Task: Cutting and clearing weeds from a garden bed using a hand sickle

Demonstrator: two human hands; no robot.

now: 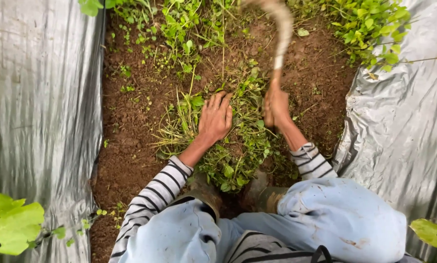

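My left hand point(215, 118) lies flat, fingers apart, pressing on a heap of pulled green weeds point(238, 146) on the brown soil. My right hand point(276, 108) is closed around the wooden handle of a curved sickle point(281, 29), whose blurred blade arcs up to the top edge of the view. The right hand sits just right of the left, at the far edge of the weed heap. Both arms wear striped sleeves, and my knees in pale blue trousers point(335, 214) are at the bottom.
Silver plastic mulch sheets point(38, 107) point(398, 126) border the soil strip point(130, 131) on both sides. Standing green weeds point(179, 24) fill the far end and a leafy patch point(369, 24) the top right. Large leaves point(9, 224) poke in at bottom left.
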